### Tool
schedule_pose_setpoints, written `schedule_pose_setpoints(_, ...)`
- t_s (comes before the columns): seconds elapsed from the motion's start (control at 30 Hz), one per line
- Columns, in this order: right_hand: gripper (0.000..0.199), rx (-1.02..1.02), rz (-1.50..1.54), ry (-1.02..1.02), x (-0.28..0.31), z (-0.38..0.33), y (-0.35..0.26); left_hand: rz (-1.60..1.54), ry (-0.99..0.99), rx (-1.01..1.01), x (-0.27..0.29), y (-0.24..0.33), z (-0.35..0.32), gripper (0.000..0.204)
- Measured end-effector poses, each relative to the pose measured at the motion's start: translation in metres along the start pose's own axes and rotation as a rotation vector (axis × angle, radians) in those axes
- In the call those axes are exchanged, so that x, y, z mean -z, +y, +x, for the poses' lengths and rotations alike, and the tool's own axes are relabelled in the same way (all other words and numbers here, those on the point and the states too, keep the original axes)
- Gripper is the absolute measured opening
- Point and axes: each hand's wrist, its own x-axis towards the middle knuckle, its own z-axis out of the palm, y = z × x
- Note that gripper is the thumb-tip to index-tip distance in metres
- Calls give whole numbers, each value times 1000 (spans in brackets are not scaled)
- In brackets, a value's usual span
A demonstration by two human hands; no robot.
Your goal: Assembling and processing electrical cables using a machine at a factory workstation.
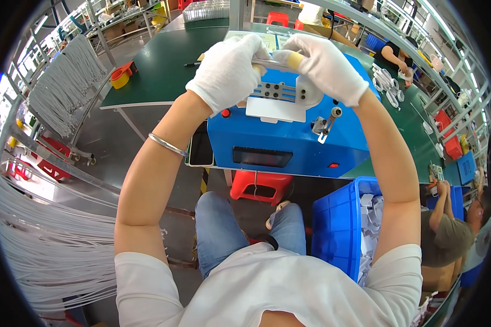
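Note:
Both my hands wear white gloves and are raised over the far side of a blue benchtop machine (289, 147). My left hand (228, 71) has its fingers curled, and my right hand (330, 65) pinches close beside it, a yellowish cover on one finger. A thin pale strip runs between the fingertips; what it is, I cannot make out. Just below the hands are the machine's slotted metal bracket (278, 91), a white plate (275, 110) and a round white part (309, 92). A small metal arm with a roller (327, 124) stands to the right.
The machine rests on a green table (163, 65), with a yellow-and-red tape dispenser (123, 75) at left. A blue bin (335, 229) of white scraps stands by my right leg. Grey cables (65, 87) hang on racks at left. Coiled white cables (386, 84) and co-workers are at right.

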Motion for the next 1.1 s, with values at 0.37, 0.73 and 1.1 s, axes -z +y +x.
schedule_pose_setpoints(0.37,40,-261,460,-34,-11,-11,16,88,435,25,0,-2,-29,24)
schedule_pose_setpoints(0.73,42,-221,404,-140,-3,-23,11,-775,413,389,-29,22,-79,33)
schedule_pose_setpoints(1.1,31,-90,62,-198,13,-16,-4,-1782,202,490,-65,69,-80,47)
